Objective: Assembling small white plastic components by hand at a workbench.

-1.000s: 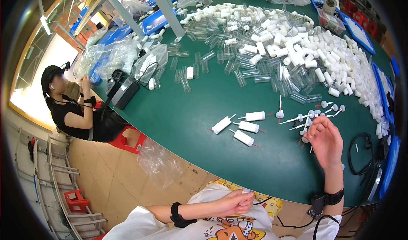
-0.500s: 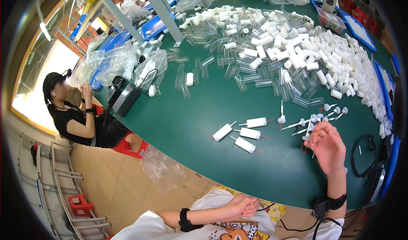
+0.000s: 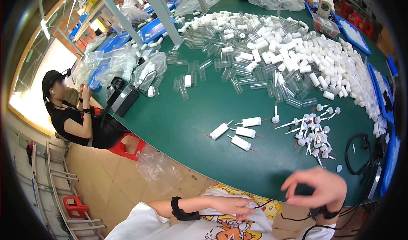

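Beyond the right hand, on the worktop, lies a loose pile of thin white stems with round discs. The pile is directly ahead and slightly to the left, apart from the fingertips. Its stems point in many directions and share no long axis. The right hand is the nearer of the two; it is positioned at the near edge, thumb and fingers curved with a visible gap and no part seen between them.

Just ahead and to the right of this hand lies a small flat disc. To its left and farther ahead are four white cylinders with red wires. The nearest cylinder slants, wire end toward the right hand, stem end away.

The left hand is off the worktop, over the lap, fingers partly bent. Whether it holds anything cannot be determined: its fingers overlap, and a dark cable passes beside their tips.

Overlap in the pile prevents a count of the stems. The right hand and wrist conceal part of the worktop edge.
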`<state>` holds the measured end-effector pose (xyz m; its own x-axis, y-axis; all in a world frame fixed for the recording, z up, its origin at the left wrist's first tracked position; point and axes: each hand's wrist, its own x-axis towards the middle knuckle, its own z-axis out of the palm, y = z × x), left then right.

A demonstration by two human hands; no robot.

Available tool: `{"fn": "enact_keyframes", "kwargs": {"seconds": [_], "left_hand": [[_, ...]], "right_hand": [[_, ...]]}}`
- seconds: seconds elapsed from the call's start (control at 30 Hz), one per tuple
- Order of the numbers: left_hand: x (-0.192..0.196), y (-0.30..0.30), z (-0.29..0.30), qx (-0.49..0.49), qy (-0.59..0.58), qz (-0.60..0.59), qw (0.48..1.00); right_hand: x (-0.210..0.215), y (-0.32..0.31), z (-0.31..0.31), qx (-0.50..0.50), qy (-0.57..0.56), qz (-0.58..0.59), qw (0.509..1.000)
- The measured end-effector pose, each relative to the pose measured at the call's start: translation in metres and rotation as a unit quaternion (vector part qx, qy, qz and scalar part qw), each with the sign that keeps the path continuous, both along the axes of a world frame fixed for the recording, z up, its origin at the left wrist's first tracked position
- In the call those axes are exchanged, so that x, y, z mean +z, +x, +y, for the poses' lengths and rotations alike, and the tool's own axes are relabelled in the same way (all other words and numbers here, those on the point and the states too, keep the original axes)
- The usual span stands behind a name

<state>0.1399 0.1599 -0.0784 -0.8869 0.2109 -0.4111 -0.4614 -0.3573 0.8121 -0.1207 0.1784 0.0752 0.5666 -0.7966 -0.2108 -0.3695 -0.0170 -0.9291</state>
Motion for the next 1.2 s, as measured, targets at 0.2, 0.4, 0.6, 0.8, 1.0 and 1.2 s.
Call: {"fn": "enact_keyframes", "kwargs": {"seconds": [0.2, 0.4, 0.6, 0.8, 1.0, 1.2], "left_hand": [[0.027, 0.009, 0.001, 0.078, 0.124, 0.092, 0.985], [0.012, 0.028, -0.006, 0.128, 0.206, 0.088, 0.966], [0.006, 0.024, 0.007, 0.123, 0.245, 0.068, 0.959], [0.001, 0.007, 0.017, 0.117, 0.341, 0.019, 0.933], [0.009, 0.002, 0.017, 0.18, 0.278, 0.002, 0.944], [0.009, 0.001, 0.024, 0.245, 0.211, -0.001, 0.946]], "right_hand": [[-0.023, 0.051, 0.054, 0.099, -0.003, 0.077, 0.992], [-0.074, 0.074, 0.079, 0.026, 0.061, 0.032, 0.997], [-0.111, 0.085, 0.094, -0.076, 0.23, -0.04, 0.969], [-0.131, 0.096, 0.104, -0.138, 0.135, -0.172, 0.966], [-0.125, 0.107, 0.102, -0.231, 0.226, -0.171, 0.931], [-0.132, 0.135, 0.099, -0.348, 0.218, -0.334, 0.848]]}}
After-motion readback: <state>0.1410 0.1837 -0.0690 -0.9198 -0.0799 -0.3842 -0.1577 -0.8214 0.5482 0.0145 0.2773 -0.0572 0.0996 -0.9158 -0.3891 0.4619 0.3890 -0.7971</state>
